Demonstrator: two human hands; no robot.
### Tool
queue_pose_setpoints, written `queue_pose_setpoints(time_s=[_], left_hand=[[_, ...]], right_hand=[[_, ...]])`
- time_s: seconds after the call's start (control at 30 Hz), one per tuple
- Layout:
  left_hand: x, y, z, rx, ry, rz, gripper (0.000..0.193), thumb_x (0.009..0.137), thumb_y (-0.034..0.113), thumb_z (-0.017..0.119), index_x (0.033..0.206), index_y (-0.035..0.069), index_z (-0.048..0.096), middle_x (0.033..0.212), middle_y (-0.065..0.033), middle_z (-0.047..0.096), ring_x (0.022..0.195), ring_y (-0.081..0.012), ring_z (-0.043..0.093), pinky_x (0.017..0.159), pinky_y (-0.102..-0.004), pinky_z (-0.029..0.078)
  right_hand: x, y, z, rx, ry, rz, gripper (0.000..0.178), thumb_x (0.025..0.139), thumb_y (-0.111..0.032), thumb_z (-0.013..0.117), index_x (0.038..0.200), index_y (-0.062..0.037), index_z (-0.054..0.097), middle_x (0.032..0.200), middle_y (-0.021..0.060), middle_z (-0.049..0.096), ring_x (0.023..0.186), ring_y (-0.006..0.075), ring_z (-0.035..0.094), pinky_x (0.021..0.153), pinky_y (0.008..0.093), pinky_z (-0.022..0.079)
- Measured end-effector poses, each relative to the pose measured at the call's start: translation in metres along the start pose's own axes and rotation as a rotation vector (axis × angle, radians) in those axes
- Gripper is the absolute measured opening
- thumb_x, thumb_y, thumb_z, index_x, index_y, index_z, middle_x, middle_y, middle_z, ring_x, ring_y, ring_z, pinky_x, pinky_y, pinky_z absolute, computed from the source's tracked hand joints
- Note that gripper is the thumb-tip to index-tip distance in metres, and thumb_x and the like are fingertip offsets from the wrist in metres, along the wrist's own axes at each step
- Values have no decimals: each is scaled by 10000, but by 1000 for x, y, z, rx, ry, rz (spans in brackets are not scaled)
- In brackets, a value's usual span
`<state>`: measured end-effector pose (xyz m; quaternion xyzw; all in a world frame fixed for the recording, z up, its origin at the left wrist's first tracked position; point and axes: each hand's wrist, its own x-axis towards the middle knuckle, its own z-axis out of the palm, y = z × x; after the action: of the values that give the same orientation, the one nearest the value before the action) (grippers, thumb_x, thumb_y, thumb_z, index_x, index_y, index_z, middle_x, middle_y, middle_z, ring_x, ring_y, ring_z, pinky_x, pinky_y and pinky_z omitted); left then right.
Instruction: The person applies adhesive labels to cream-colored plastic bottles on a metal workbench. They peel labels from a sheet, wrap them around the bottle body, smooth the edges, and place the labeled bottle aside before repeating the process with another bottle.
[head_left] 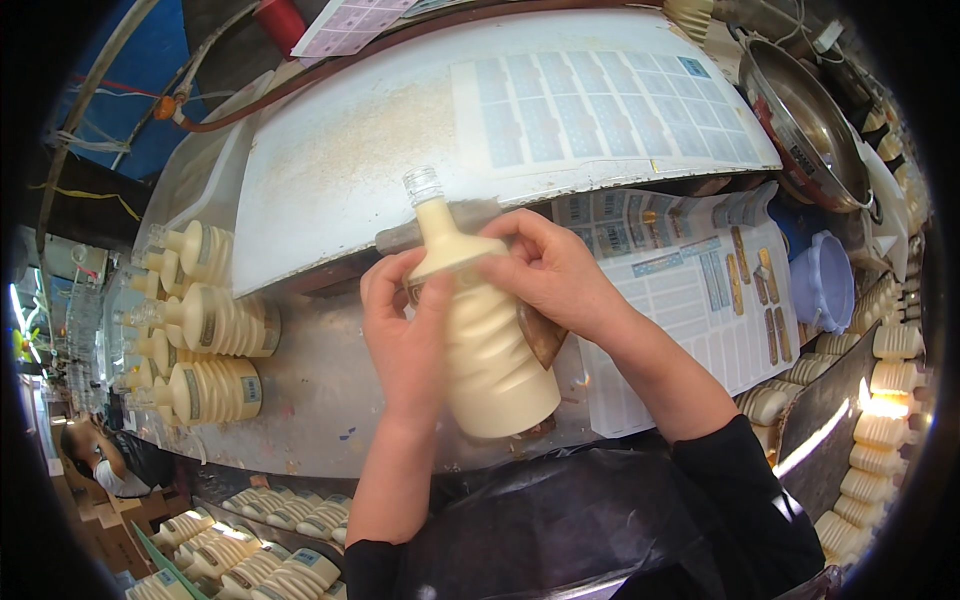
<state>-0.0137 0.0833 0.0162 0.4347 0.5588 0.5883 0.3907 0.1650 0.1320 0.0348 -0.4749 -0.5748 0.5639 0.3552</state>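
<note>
A cream bottle (pixel 497 365) with a spirally ribbed body and a clear threaded neck lies tilted in front of me, neck pointing away. My left hand (pixel 400 315) is closed around its left shoulder, thumb on the upper face, beside a partly covered dark label band. On the other side, my right hand (pixel 548 268) presses bent fingers against the shoulder; whether a small label is under them I cannot tell. A brown wedge-shaped piece (pixel 541 337) shows beneath the bottle's right side. Behind the neck lies a grey roll (pixel 395 241).
Finished-looking cream bottles (pixel 215 390) lie stacked at the left. A white board (pixel 330 160) bears a label sheet (pixel 600 110). At right are another label sheet (pixel 650 360) with gold strips (pixel 738 256), a lilac bucket (pixel 822 283) and a metal pan (pixel 800 110). Bottle crates flank me.
</note>
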Motion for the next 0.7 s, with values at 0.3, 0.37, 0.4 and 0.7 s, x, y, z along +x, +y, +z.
queue_pose_setpoints(time_s=[0.3,0.37,0.4,0.7], left_hand=[[-2,6,0,-57,1,-87,325,941,148,731,1219,6,640,1308,-69,502,1141,-176,550,986,-331,484],[-2,5,0,-52,3,-87,320,941,143,730,1217,6,644,1310,-71,502,1146,-177,548,993,-333,480],[-2,5,0,-49,6,-89,318,941,142,730,1216,6,646,1312,-71,502,1148,-177,548,997,-334,478],[-3,6,1,-59,11,-95,321,938,116,729,1227,4,647,1325,-73,502,1162,-173,553,1003,-326,481]], right_hand=[[1,5,0,1,8,1,431,879,-318,794,1176,-34,663,746,16,608,694,99,571,644,284,478],[1,4,-1,-6,10,-1,431,879,-320,795,1174,-34,665,743,13,604,693,96,567,640,282,477],[1,5,0,-4,7,0,428,883,-321,791,1173,-33,665,744,12,602,693,95,566,638,283,476],[8,16,-1,333,-57,-6,253,1004,-149,654,1219,-21,610,875,-18,664,791,31,600,717,203,495]])
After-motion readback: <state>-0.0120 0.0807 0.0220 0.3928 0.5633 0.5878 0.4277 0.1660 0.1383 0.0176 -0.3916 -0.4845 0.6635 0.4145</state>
